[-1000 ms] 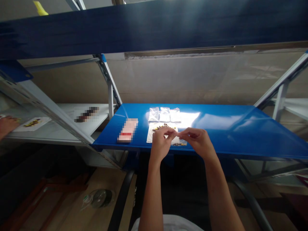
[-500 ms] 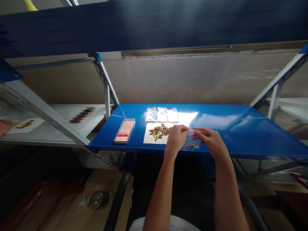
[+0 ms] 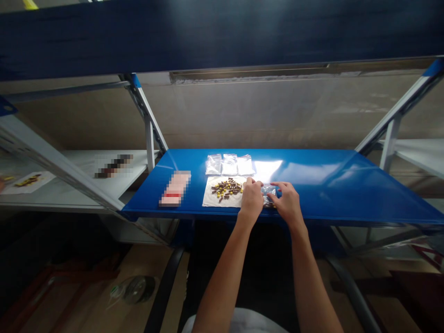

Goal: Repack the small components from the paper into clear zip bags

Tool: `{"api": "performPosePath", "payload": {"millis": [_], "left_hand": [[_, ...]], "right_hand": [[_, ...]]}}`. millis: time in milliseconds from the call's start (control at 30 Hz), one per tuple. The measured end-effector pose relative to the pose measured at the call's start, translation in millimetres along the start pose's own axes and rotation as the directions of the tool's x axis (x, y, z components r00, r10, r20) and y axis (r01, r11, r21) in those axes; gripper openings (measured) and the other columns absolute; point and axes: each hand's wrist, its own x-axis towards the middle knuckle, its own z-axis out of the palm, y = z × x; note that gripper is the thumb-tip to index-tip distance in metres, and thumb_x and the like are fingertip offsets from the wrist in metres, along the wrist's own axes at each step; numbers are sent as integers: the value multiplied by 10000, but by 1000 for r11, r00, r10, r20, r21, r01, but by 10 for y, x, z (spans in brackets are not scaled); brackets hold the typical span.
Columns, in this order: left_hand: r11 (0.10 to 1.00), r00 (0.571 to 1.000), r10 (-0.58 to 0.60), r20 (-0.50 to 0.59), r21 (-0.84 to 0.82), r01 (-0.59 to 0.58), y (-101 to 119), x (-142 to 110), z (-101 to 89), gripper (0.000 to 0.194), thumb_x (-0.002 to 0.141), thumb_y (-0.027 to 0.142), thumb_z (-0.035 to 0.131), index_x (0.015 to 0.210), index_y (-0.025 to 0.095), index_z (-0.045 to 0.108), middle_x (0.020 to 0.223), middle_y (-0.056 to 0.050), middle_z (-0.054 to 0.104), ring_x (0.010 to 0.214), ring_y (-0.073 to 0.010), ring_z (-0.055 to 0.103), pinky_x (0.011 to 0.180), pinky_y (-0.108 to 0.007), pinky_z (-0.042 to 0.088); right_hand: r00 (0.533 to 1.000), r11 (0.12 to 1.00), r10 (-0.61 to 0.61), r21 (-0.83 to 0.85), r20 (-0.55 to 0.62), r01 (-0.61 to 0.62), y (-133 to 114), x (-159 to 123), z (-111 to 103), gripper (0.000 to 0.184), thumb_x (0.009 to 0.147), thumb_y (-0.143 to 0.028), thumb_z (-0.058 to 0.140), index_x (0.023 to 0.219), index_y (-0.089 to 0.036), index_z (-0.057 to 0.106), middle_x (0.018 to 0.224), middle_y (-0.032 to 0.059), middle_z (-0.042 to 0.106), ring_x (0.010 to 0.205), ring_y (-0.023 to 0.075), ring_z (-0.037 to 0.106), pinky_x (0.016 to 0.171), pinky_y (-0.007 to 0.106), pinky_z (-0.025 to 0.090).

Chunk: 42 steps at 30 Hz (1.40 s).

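Note:
A small clear zip bag (image 3: 268, 190) with dark and yellow pieces in its lower part lies on the blue tabletop (image 3: 333, 194), between my hands. My left hand (image 3: 252, 198) has its fingers curled at the bag's left edge and appears to grip it. With thumb and fingers apart, my right hand (image 3: 288, 203) touches the bag's right side. Left of the bag, a pile of brown and yellow pieces (image 3: 227, 188) rests on a white cloth (image 3: 211, 200), partly covered by my left hand. Behind the cloth, flat clear bags (image 3: 229, 164) lie in three stacks.
A blurred-out pink item (image 3: 175, 188) lies at the table's left. Metal shelf posts (image 3: 149, 111) flank the table, and a blue beam (image 3: 222, 37) crosses overhead. On the white shelf (image 3: 81, 185) at left are another cloth with pieces and a blurred-out dark object.
The bag has gone from being held up by its top edge to lying on the tabletop. My right hand has moved left and lower, its fingers now spread over the bag.

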Motion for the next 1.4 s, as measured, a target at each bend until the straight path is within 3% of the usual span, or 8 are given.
{"api": "performPosePath", "payload": {"millis": [200, 433, 667, 900, 1067, 1233, 1300, 1400], "left_hand": [[974, 997, 5, 74, 224, -21, -33, -2, -44, 217, 942, 91, 564, 998, 132, 770, 1034, -135, 651, 1056, -265, 594, 914, -339, 511], [972, 997, -13, -77, 234, 30, -131, 57, -294, 295, 994, 115, 496, 1170, 184, 722, 1114, -116, 668, 1077, -239, 625, 882, -305, 514], [922, 982, -180, -57, 338, 188, -283, 507, -520, 207, 1002, 209, 554, 1136, 115, 680, 1075, -180, 718, 1087, -281, 672, 839, -321, 528], [932, 980, -199, -32, 302, 199, -311, 673, -420, 271, 943, 139, 605, 1209, 102, 636, 1086, -204, 728, 1089, -312, 691, 852, -363, 544], [969, 992, -122, -30, 214, 125, -359, 609, -454, 342, 910, 91, 622, 1247, 150, 642, 1133, -160, 723, 1091, -262, 687, 897, -332, 539], [991, 972, -106, -208, -105, 85, -275, 406, -539, 364, 998, 242, 561, 1345, 139, 600, 1311, -197, 645, 1122, -260, 677, 943, -361, 549], [926, 955, -199, -220, -362, 109, -202, 284, -589, 447, 1005, 393, 572, 1376, 143, 581, 1285, -202, 667, 1048, -265, 705, 855, -370, 583], [757, 952, -276, -133, -640, 130, -120, 52, -700, 479, 998, 462, 571, 1380, 175, 577, 1138, -153, 737, 913, -231, 737, 707, -316, 597]], "right_hand": [[998, 984, 5, -180, 66, 7, 37, -26, -1, 299, 898, -310, 619, 1115, -165, 766, 1032, 152, 651, 1059, 326, 572, 963, 454, 411], [992, 989, 38, -148, 122, -20, -127, 221, 5, 277, 961, -293, 555, 1057, -180, 789, 987, 134, 722, 972, 286, 644, 905, 392, 433], [961, 976, 214, -71, 173, -204, -410, 893, 462, 367, 927, -324, 660, 1227, -114, 679, 1010, 155, 757, 873, 239, 693, 752, 296, 476], [939, 946, 313, 45, 144, -322, -446, 1025, 645, 263, 833, -200, 662, 1071, -126, 748, 990, 162, 758, 915, 271, 700, 807, 335, 496], [944, 931, 296, 178, 150, -320, -511, 1038, 546, 185, 823, -226, 614, 867, -131, 767, 886, 120, 763, 867, 255, 696, 780, 330, 499], [920, 781, 324, 486, 221, -392, -622, 740, 288, 301, 844, -344, 610, 1034, -146, 735, 881, 92, 735, 774, 200, 667, 585, 262, 470], [907, 642, 292, 641, 304, -421, -698, 532, 136, 325, 816, -401, 690, 1045, -173, 726, 899, 76, 718, 793, 190, 651, 566, 240, 453], [882, 584, 147, 680, 448, -443, -831, 228, -103, 338, 833, -456, 734, 1046, -194, 724, 903, 65, 705, 816, 185, 651, 563, 226, 436]]}}
